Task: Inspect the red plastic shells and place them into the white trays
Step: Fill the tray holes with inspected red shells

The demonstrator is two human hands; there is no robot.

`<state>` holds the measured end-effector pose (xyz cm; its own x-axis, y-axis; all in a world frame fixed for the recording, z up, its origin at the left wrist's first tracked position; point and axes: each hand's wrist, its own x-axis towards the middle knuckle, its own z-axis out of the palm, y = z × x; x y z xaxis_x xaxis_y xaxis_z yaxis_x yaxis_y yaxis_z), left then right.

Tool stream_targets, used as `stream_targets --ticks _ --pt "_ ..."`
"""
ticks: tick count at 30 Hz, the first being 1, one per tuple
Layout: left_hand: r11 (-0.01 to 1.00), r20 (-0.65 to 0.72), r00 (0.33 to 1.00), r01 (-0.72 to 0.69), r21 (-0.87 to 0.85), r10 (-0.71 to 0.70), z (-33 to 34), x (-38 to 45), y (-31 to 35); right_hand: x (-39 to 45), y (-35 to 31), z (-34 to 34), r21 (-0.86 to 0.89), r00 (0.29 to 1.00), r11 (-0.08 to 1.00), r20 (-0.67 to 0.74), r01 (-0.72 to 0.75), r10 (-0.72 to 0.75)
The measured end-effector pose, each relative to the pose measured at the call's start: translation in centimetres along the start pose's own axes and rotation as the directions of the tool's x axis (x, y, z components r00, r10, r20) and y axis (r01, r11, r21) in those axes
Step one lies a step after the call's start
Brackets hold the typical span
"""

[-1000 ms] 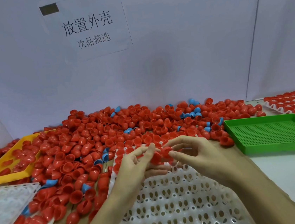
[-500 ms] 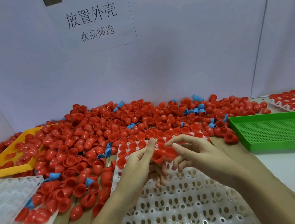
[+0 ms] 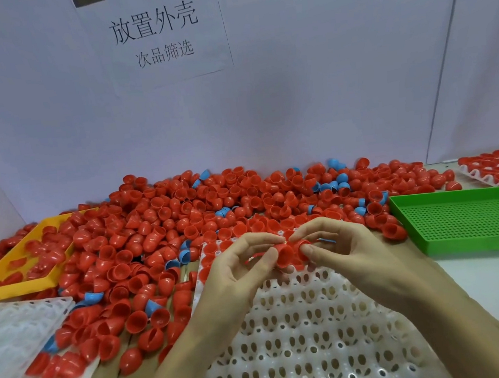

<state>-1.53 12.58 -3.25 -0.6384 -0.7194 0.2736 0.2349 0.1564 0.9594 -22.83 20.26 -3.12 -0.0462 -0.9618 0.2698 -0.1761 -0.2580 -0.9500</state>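
While we hold both hands together above the far end of the white tray (image 3: 305, 338), our left hand (image 3: 239, 271) and right hand (image 3: 345, 249) each keep a narrow grip, thumb and fingers pinched on red shells (image 3: 285, 254) held between them. There look to be two shells side by side, but our fingers cover their edges and we cannot tell how many. They sit just above the tray's far rows, where a few pockets already carry red shells; the nearer pockets stand unfilled.

We judge the inspection step to be in hand, with placing to follow. The risks come mostly from the small, smooth, rounded shape. If we loosen one pinch before the other has a firm hold, a shell could slip and drop into the loose pile (image 3: 215, 224) on the tabletop, where it would be lost among the unchecked ones. If we lower a shell tilted, it may sit crooked across a pocket's rim or roll into a neighbouring one. Blue shells (image 3: 338, 178) lie mixed through the pile, so a careless reach could bring up the wrong colour. A flawed shell passed too quickly would end in the white tray when it may belong in the yellow tray (image 3: 13, 287) or green tray (image 3: 469, 219); we cannot tell which serves for rejects.
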Motion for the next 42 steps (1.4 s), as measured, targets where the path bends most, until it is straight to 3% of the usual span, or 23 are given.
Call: stream_targets --ticks 9,14,19,24,27,32,37,42 --pt "0.982 0.079 0.991 -0.119 0.144 0.108 -0.1 -0.1 -0.2 0.1 0.1 0.1 0.071 0.998 0.997 0.052 0.034 -0.038" --pt "0.986 0.029 0.997 -0.072 0.148 0.068 -0.1 -0.1 0.0 -0.1 -0.3 0.0 0.033 0.998 0.999 0.066 -0.004 0.001" --pt "0.992 0.006 0.998 0.063 0.107 -0.064 -0.5 0.1 -0.2 -0.2 -0.5 0.5 0.038 0.993 0.994 0.069 -0.098 0.095" --pt "0.933 0.105 0.994 -0.067 0.354 0.032 -1.2 0.0 0.1 -0.2 -0.5 1.0 0.033 0.986 0.986 0.051 -0.161 0.159" --pt "0.919 0.171 0.985 -0.064 0.389 -0.004 -1.3 0.0 0.5 -0.3 -0.5 1.3 0.049 0.984 0.985 0.08 -0.166 0.162" --pt "0.884 0.094 0.996 -0.038 0.466 -0.007 -3.3 -0.1 1.7 -0.2 -0.6 1.3 0.158 0.974 0.964 0.102 -0.214 0.2" --pt "0.719 -0.098 0.995 0.047 0.694 0.03 -7.7 -0.2 2.9 0.1 -0.5 0.4 0.135 0.978 0.972 -0.062 -0.19 0.2" --pt "0.622 -0.066 0.989 0.135 0.771 -0.133 -10.7 -0.9 3.5 0.2 -0.1 -0.2 0.136 0.971 0.978 -0.157 -0.159 0.179"
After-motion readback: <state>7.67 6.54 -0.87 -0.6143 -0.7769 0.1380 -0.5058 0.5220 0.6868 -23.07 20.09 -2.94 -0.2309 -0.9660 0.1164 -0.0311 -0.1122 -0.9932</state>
